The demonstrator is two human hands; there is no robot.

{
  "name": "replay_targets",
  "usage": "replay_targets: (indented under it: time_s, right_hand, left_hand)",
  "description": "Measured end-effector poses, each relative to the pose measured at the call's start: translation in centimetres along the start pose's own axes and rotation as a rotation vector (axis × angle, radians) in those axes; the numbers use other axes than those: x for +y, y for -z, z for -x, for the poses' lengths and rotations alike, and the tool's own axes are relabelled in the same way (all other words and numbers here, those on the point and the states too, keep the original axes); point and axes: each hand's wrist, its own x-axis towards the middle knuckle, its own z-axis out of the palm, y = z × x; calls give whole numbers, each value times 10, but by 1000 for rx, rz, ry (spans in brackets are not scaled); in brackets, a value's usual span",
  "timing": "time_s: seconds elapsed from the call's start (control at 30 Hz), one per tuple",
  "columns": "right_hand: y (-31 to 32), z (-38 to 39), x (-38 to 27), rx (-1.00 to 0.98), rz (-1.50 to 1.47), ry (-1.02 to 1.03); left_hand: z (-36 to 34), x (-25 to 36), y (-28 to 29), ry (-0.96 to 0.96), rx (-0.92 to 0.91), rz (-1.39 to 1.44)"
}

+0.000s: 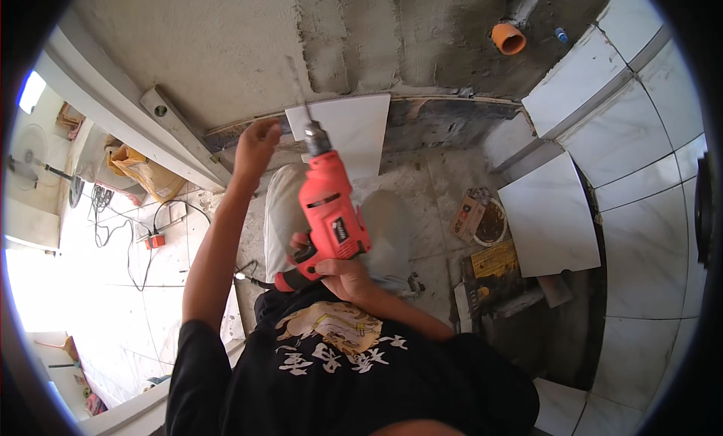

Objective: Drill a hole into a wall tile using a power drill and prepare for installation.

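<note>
My right hand (345,276) is wrapped round the handle of a red power drill (331,214), which is held above my lap and points up toward the wall. A long thin bit (299,86), smeared by motion, extends from the drill's metal chuck (317,140). My left hand (259,141) is raised to the left of the chuck, apart from the drill. Its fingers are curled together, and whatever may be in them is hidden. Behind the chuck, a white marbled tile (358,127) leans against the base of the wall.
At right lie a large white tile (550,214), a bucket (491,224) and a yellow box (493,260). An orange pipe (508,39) juts from the wall. At left are a metal level (169,120) and a red socket box (154,242) with cords on the floor.
</note>
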Motion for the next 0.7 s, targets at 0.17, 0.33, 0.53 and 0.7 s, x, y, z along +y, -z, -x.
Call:
replay_targets:
  time_s: [0.17, 0.33, 0.53, 0.7]
  right_hand:
    - [32, 29, -8, 136, -194, 129]
    - [48, 42, -10, 236, -155, 218]
    - [53, 31, -5, 357, -127, 220]
    - [54, 20, 2, 411, -132, 248]
  left_hand:
    - [-56, -12, -47, -595, 181, -704]
    - [-85, -6, -73, -550, -32, -1010]
    - [-93, -14, -74, -482, 40, -802]
    - [-101, -20, -73, -539, 58, -692]
